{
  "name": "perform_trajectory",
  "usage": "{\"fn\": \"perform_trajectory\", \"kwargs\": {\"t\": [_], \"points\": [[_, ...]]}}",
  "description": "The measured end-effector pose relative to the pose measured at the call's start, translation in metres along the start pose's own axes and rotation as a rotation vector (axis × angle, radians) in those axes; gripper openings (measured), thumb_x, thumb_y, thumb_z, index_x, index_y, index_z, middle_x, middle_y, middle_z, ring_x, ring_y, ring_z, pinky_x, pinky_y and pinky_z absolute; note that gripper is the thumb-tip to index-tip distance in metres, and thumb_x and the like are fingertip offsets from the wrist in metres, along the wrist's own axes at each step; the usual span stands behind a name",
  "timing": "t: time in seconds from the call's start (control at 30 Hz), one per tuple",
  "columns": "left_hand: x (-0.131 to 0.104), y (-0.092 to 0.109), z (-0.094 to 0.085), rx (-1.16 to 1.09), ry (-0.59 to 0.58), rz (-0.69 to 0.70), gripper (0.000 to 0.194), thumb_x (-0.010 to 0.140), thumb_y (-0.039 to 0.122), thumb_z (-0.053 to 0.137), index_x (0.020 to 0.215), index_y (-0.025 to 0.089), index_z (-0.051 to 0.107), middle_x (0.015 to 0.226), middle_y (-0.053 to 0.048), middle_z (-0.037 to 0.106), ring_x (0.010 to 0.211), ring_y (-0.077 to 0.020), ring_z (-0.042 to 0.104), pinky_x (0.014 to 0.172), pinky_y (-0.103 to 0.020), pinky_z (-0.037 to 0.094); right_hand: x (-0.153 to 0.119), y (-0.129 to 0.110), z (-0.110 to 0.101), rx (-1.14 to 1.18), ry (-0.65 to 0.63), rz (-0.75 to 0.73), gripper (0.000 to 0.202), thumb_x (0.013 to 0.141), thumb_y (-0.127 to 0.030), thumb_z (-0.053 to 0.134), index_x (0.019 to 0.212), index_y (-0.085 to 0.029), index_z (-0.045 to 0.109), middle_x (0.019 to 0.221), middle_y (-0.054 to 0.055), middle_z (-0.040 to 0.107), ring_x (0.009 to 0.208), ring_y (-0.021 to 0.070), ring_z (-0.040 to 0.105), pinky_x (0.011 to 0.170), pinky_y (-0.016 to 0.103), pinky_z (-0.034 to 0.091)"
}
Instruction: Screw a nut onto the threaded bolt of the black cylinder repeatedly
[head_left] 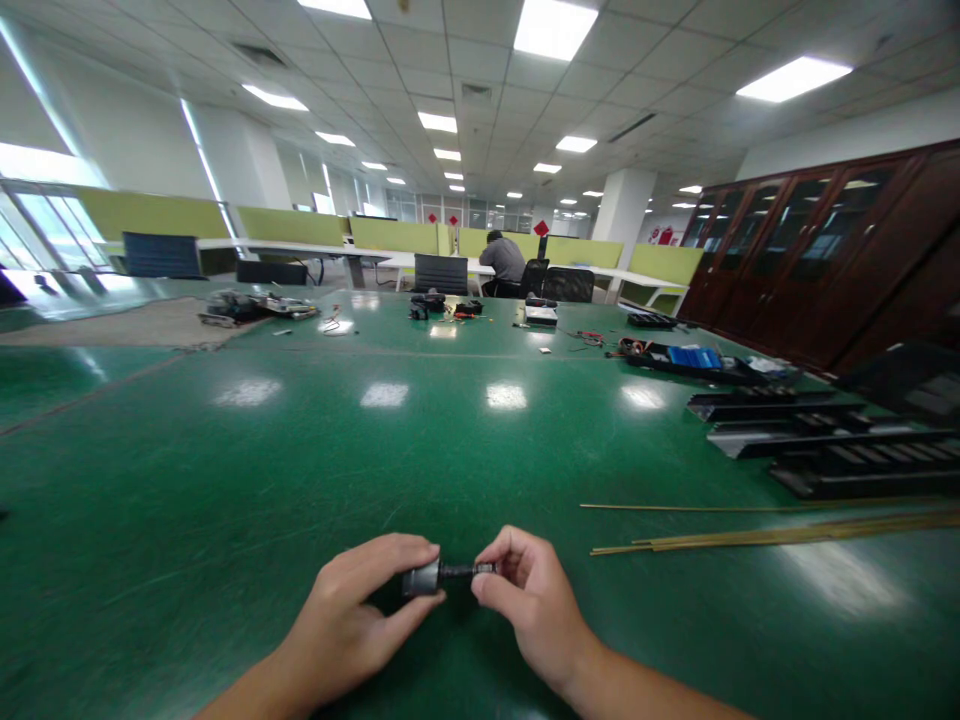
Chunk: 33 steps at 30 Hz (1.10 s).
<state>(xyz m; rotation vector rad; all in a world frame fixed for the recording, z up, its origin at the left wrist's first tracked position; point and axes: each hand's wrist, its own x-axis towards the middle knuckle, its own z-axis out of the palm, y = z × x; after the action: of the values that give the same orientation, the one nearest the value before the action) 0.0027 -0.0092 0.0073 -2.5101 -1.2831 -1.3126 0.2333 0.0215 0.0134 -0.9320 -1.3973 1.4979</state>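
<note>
Low in the head view, my left hand (pixel 360 605) grips a dark metal cylinder (pixel 421 579) between thumb and fingers. A thin black shaft (pixel 456 572) runs from the cylinder toward the right. At its far end, my right hand (pixel 531 598) pinches a small metallic end piece (pixel 486 568) between thumb and index finger. The parts lie in one line, roughly level, just above the green table (pixel 300 470). My fingertips partly hide both ends.
Thin brass-coloured rods (pixel 750 537) lie to the right. Behind them are black metal channels (pixel 795 440) and a black tray (pixel 690 362) with a blue item. Electronic parts (pixel 255 307) sit at the far left. A person (pixel 504 262) sits beyond the table.
</note>
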Motion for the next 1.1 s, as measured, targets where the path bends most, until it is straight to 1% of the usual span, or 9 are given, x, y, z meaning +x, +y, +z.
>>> {"fn": "perform_trajectory", "kwargs": {"t": [0.3, 0.53, 0.8, 1.1], "points": [[0.002, 0.0008, -0.0014, 0.011, 0.0, -0.023, 0.038, 0.081, 0.024, 0.081, 0.116, 0.023, 0.065, 0.103, -0.004, 0.076, 0.094, -0.0164, 0.075, 0.085, -0.026, 0.063, 0.0006, 0.0034, -0.0019, 0.028, 0.013, -0.017, 0.013, 0.074, -0.02, 0.073, 0.08, -0.016, 0.062, 0.067, -0.001, 0.059, 0.065, 0.0153, 0.053, 0.061, 0.027, 0.037], [0.0002, 0.0008, -0.0015, 0.028, -0.002, -0.038, 0.038, 0.081, 0.024, 0.081, 0.115, 0.023, 0.066, 0.104, -0.004, 0.076, 0.095, -0.0174, 0.074, 0.086, -0.027, 0.062, 0.0013, 0.0048, -0.0017, 0.075, 0.015, -0.013, 0.013, 0.073, -0.019, 0.072, 0.08, -0.016, 0.062, 0.064, -0.002, 0.059, 0.062, 0.0141, 0.053, 0.059, 0.026, 0.037], [-0.002, -0.0017, -0.0026, 0.033, -0.017, -0.055, 0.04, 0.082, 0.023, 0.08, 0.119, 0.024, 0.064, 0.107, -0.003, 0.075, 0.099, -0.016, 0.072, 0.089, -0.026, 0.061, 0.0022, 0.0027, -0.0014, 0.106, 0.018, -0.011, 0.013, 0.073, -0.018, 0.072, 0.079, -0.016, 0.061, 0.063, -0.002, 0.061, 0.059, 0.0133, 0.053, 0.058, 0.025, 0.037], [-0.0003, -0.0019, -0.0039, 0.023, -0.01, -0.052, 0.039, 0.082, 0.023, 0.079, 0.118, 0.024, 0.064, 0.106, -0.003, 0.074, 0.099, -0.0163, 0.072, 0.089, -0.026, 0.059, 0.0016, 0.0043, -0.0012, 0.135, 0.035, 0.008, 0.014, 0.071, -0.019, 0.074, 0.079, -0.015, 0.062, 0.063, -0.001, 0.063, 0.058, 0.0132, 0.054, 0.058, 0.025, 0.038]]}}
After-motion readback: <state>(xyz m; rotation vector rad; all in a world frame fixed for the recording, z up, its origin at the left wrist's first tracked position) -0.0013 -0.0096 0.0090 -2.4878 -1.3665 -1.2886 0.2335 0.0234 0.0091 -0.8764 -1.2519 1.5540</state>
